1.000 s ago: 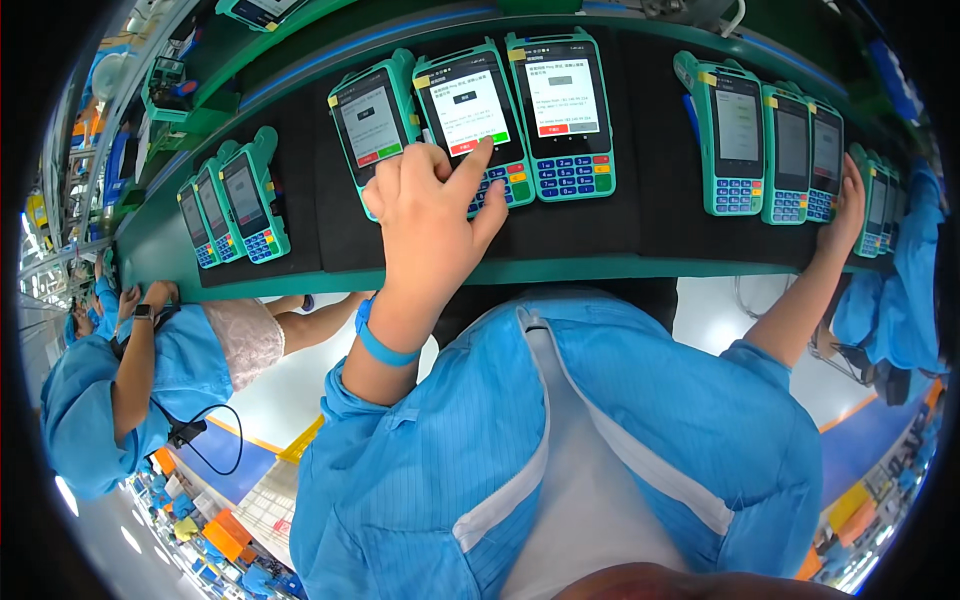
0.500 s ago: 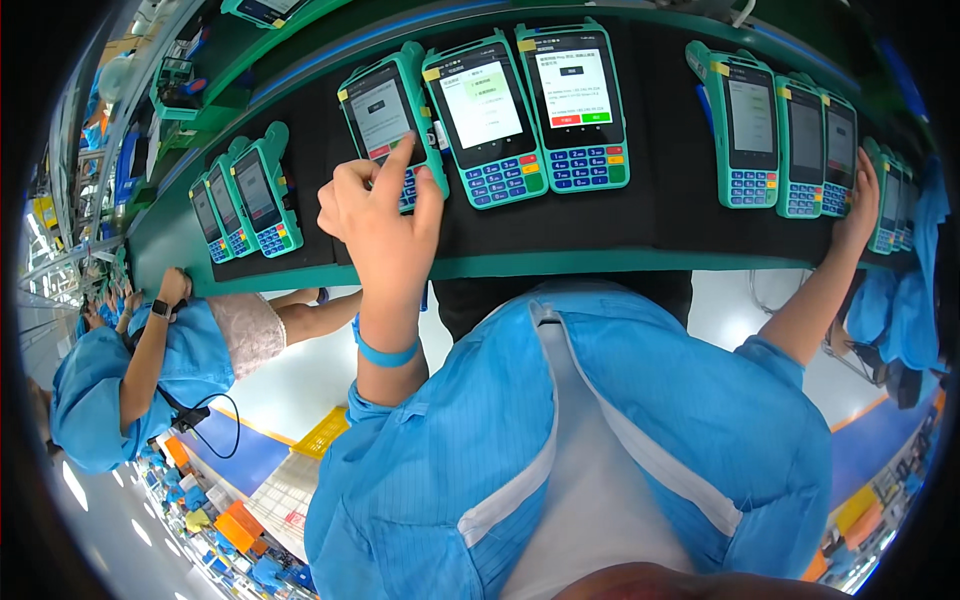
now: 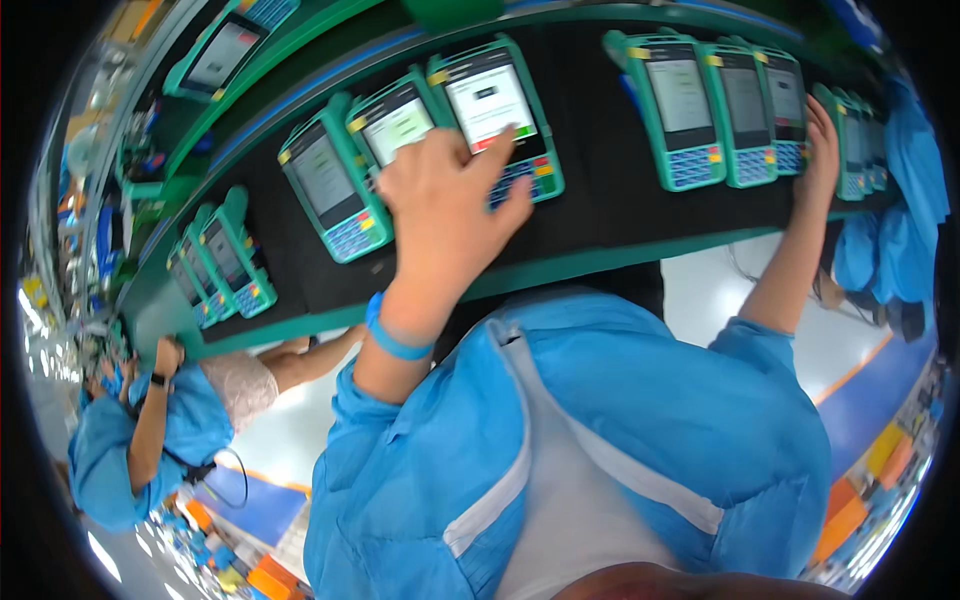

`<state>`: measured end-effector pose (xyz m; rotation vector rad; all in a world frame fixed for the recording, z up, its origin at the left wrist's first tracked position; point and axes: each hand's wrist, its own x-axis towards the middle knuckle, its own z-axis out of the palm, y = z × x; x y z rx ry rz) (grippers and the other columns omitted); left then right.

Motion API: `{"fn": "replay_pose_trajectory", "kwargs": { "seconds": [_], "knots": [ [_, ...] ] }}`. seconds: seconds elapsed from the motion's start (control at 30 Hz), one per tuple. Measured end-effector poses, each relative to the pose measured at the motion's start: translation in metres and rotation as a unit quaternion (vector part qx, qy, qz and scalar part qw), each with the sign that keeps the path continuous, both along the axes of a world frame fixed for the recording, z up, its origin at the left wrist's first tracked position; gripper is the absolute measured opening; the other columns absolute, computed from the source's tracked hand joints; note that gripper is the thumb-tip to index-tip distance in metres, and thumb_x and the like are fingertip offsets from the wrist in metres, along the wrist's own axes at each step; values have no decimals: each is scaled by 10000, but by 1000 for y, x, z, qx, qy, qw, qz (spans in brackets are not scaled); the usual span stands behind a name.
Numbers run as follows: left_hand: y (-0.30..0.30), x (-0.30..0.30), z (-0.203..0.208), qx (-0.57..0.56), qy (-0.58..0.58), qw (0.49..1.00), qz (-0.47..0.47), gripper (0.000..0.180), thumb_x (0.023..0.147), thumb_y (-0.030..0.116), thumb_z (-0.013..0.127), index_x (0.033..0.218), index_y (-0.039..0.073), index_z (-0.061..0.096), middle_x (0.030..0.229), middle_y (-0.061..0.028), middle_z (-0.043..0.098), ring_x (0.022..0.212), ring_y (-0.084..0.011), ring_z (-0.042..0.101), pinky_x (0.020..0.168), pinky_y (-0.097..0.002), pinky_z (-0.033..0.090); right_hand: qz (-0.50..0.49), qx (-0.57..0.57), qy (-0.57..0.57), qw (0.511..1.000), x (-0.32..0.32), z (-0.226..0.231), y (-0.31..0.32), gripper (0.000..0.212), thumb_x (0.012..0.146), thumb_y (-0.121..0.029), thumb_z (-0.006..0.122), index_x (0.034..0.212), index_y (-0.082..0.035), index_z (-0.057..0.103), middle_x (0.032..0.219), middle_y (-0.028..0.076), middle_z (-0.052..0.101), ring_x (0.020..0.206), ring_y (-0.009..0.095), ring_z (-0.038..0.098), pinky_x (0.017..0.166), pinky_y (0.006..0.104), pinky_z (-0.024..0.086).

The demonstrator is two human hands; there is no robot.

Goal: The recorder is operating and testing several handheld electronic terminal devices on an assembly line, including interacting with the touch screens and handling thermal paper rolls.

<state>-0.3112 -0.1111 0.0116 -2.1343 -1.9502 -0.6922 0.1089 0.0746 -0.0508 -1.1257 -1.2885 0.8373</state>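
Observation:
My left hand (image 3: 440, 200) is over the middle group of three green card payment terminals, its index finger extended onto the lower part of the lit screen of the right-hand terminal (image 3: 487, 92). Its thumb stands apart over that terminal's keypad, and nothing is held. The hand partly hides the middle terminal (image 3: 395, 118). To its left lies another terminal (image 3: 325, 175) with a dimmer screen. My right hand (image 3: 823, 150) rests with fingers stretched along the right edge of a terminal (image 3: 787, 95) in the right-hand group of three.
The terminals lie on a black mat (image 3: 590, 170) on a green-edged bench. More terminals stand in overlapping groups at the far left (image 3: 235, 260) and far right (image 3: 855, 145). One terminal (image 3: 225, 55) sits on an upper shelf. A co-worker in blue (image 3: 115, 450) stands at the left.
My left hand has moved right from the left terminal of the middle group to the right one. The view has turned and shifted. My right hand stays beside the same terminal.

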Motion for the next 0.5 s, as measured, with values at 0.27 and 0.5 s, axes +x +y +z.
{"fn": "replay_pose_trajectory", "kwargs": {
  "seconds": [0.27, 0.5],
  "knots": [
    [-47, -55, 0, 47, -86, 988, 116, 400, 790, 102, 599, 1187, 46, 593, 840, -93, 517, 821, -243, 474, 770, -366, 368, 33, 108, -47, 992, -16, 5, -7, 230, 803, -105, 523, 962, -47, 679, 1267, 99, 565, 1199, 207, 484, 1025, 297, 305],
    [-130, -121, -6, -140, -286, 883, 344, 406, 913, 178, 568, 1293, 58, 489, 803, -29, 545, 746, -90, 504, 692, -230, 419, -10, 79, -81, 993, -9, 4, -6, 195, 834, -104, 511, 913, -57, 683, 1262, 88, 571, 1182, 215, 501, 1024, 325, 320]
  ]
}}
